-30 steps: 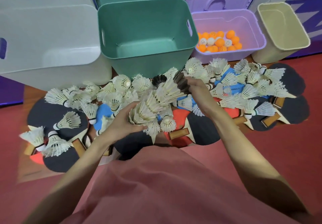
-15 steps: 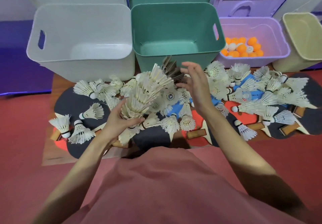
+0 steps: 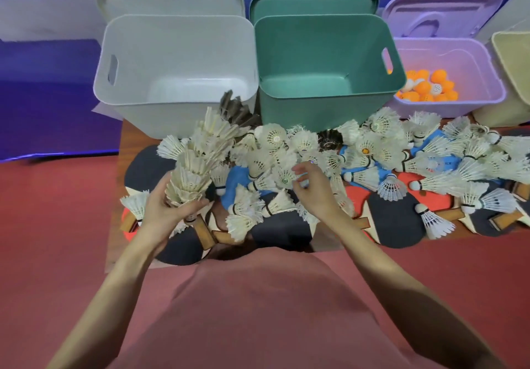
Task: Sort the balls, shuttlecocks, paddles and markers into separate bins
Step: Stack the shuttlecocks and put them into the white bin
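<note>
a: red flooring ran under everything, and a low wooden board [image 3: 114,242] carried the heap of shuttlecocks [image 3: 372,150] lying over the paddles [image 3: 395,219].

b: what were the hands doing?

a: left hand [image 3: 165,213] had its fingers curled round the base of a nested stack of shuttlecocks [image 3: 198,165] near the board's left edge, leaning toward the white bin [image 3: 175,78]. right hand [image 3: 312,188] hung over the middle of the heap, fingers bent toward a loose one; whether it pinched anything, i couldn't tell (motion blur).

b: how to do it well?

a: i'd judge: take each by the cork, slide it nose-first into the stack, and keep the stack from bending.

b: and the bins along the far edge?

a: white bin and green bin [image 3: 327,76] showed bare floors, purple bin [image 3: 450,70] held orange and white balls [image 3: 430,86], and the beige bin [image 3: 513,61] was mostly out of view.
</note>
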